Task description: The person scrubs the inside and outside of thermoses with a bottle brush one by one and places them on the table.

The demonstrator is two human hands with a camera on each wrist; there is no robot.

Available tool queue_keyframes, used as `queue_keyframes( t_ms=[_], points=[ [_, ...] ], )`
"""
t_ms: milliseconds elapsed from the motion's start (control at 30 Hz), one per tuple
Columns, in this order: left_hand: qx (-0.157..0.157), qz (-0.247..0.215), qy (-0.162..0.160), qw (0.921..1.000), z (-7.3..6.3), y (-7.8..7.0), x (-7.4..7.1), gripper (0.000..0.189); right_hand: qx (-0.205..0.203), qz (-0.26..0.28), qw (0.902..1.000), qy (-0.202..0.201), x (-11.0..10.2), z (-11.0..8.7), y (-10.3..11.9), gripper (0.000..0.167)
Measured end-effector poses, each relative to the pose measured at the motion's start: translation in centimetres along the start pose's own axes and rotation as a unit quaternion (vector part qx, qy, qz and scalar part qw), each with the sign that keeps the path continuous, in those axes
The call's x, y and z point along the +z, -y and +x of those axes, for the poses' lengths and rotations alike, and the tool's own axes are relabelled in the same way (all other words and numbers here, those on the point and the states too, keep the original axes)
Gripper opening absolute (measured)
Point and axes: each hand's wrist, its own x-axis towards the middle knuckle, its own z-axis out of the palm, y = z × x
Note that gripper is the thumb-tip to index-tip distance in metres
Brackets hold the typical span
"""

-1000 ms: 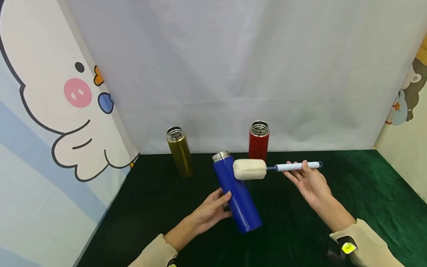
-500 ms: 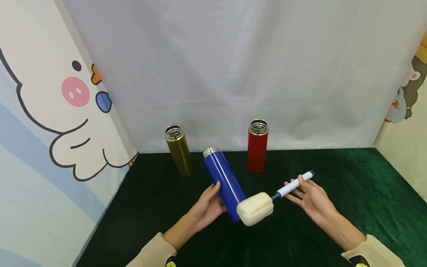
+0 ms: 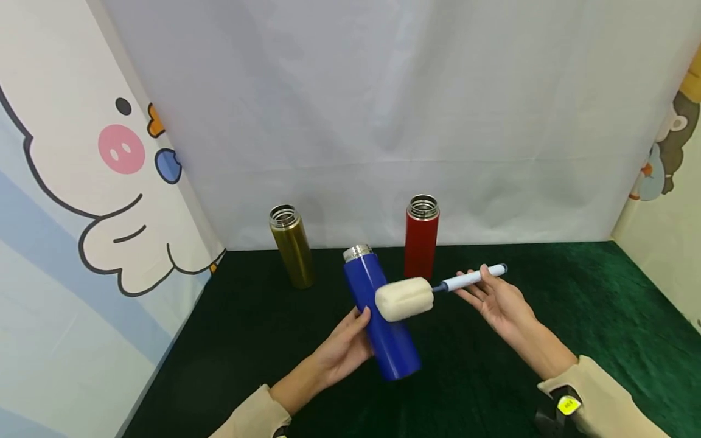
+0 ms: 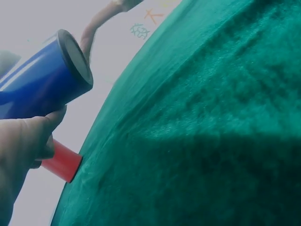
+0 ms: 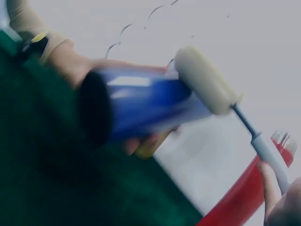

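Note:
My left hand (image 3: 345,350) grips a blue steel bottle (image 3: 391,353) around its middle. The bottle leans, its bare silver mouth toward the upper left and its base toward the lower right. In the left wrist view the base of the blue bottle (image 4: 44,82) points up and to the right. My right hand (image 3: 501,304) pinches the pale handle of a sponge bottle brush (image 3: 405,298) between thumb and fingers. Its cream sponge head overlaps the side of the blue bottle in the head view. The right wrist view shows the brush head (image 5: 204,80) close along the bottle's side.
An uncapped gold bottle (image 3: 296,255) stands at the back left, and an uncapped red bottle (image 3: 421,243) behind the brush. Dark green cloth (image 3: 547,292) covers the table, which ends at a pale curtain (image 3: 350,121). Printed cartoon panels flank both sides.
The brush head swung down toward the bottle's base half a second ago, then came back up to its middle. The blue bottle shifted left and then partly back right. Both hands keep their hold.

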Motion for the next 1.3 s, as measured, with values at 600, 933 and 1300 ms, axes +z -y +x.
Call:
queue_keyframes(
  t_ms=[600,933,1300],
  points=[
    [-0.016,-0.05,0.036,0.9979,-0.4,-0.5,0.2,0.059,0.002,0.07,0.9975,-0.008,1.6,0.5,-0.9,0.038],
    [0.018,-0.064,-0.013,0.9977,-0.1,-0.4,-0.2,0.059,0.001,-0.148,0.9888,0.016,-2.0,-0.4,-2.3,0.058],
    [-0.002,-0.031,-0.039,0.9987,0.1,-0.5,-0.2,0.06,0.068,-0.122,0.9902,-0.003,-3.9,-0.3,-2.1,0.085]
  ],
)
